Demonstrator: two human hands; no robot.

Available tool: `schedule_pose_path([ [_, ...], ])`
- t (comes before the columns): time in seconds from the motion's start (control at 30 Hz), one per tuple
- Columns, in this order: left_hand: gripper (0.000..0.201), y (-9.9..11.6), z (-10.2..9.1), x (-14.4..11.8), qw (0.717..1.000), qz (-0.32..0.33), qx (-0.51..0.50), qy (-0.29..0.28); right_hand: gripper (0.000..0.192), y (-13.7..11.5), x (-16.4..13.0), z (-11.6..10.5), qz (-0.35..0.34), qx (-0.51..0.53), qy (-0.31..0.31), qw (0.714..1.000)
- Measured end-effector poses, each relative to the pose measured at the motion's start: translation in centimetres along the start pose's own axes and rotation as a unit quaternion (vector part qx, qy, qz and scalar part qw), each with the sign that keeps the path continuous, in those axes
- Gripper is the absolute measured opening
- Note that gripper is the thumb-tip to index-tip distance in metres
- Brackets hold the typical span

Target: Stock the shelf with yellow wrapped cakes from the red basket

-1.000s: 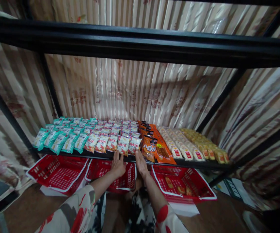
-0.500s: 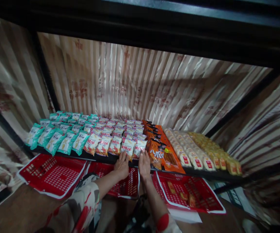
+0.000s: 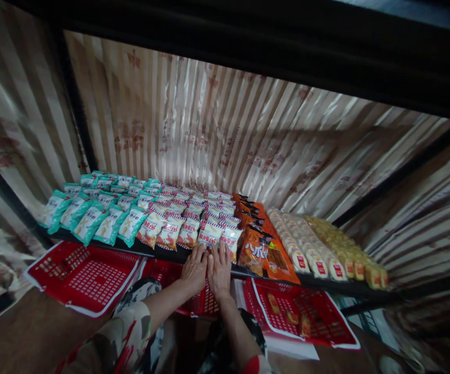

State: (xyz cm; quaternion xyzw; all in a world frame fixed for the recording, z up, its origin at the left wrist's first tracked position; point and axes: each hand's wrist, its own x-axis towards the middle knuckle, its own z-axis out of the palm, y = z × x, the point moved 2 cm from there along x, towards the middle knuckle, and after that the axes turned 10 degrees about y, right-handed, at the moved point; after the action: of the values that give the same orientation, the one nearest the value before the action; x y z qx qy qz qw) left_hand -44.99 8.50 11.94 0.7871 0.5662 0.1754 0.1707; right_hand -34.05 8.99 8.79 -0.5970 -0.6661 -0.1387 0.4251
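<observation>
Rows of small red-and-white snack packets point(image 3: 194, 218) lie on a black shelf point(image 3: 170, 254), between green packets point(image 3: 92, 218) on the left and orange packets point(image 3: 262, 244) on the right. My left hand point(image 3: 195, 268) and my right hand point(image 3: 219, 270) rest side by side at the shelf's front edge. Their fingertips touch the front red-and-white packets. Neither hand grips anything, and the fingers are spread flat.
Pale wrapped bars point(image 3: 303, 244) and yellow wrapped bars point(image 3: 345, 249) fill the shelf's right end. Three red baskets sit on the floor below: left point(image 3: 80, 272), middle point(image 3: 170, 275) and right point(image 3: 299, 317), the right one holding a few packets. A black upper shelf point(image 3: 287, 57) hangs overhead. Striped fabric lines the back.
My hands have drawn together at the shelf edge, the right one shifting left next to the left one. The view has tilted down and nearer the shelf.
</observation>
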Motion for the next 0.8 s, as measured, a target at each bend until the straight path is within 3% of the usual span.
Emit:
schedule_pose_path([
  [0.17,0.064,-1.4,0.3,-0.2,0.999,-0.040,0.002,0.019,0.046,-0.5,-0.1,1.0,-0.024,-0.025,-0.036,0.999],
  [0.27,0.076,-2.4,0.4,-0.1,1.000,-0.022,0.017,0.005,0.046,-0.3,0.2,1.5,-0.024,-0.032,-0.041,0.998],
  [0.37,0.073,-3.1,0.6,-0.1,1.000,-0.001,0.012,0.010,0.046,-0.7,0.1,1.6,-0.031,-0.029,-0.032,0.999],
  [0.57,0.062,-4.3,0.5,-1.6,0.997,0.012,-0.026,0.078,0.046,-3.4,0.4,2.6,-0.094,0.008,-0.068,0.993],
  [0.67,0.064,-5.4,-0.2,-2.7,0.993,-0.026,-0.011,0.111,0.046,-4.8,0.9,4.0,-0.125,0.029,-0.082,0.988],
  [0.8,0.069,-7.6,-1.9,-3.8,0.975,-0.081,0.031,0.206,0.047,-5.7,1.5,5.7,-0.131,0.028,-0.085,0.987],
])
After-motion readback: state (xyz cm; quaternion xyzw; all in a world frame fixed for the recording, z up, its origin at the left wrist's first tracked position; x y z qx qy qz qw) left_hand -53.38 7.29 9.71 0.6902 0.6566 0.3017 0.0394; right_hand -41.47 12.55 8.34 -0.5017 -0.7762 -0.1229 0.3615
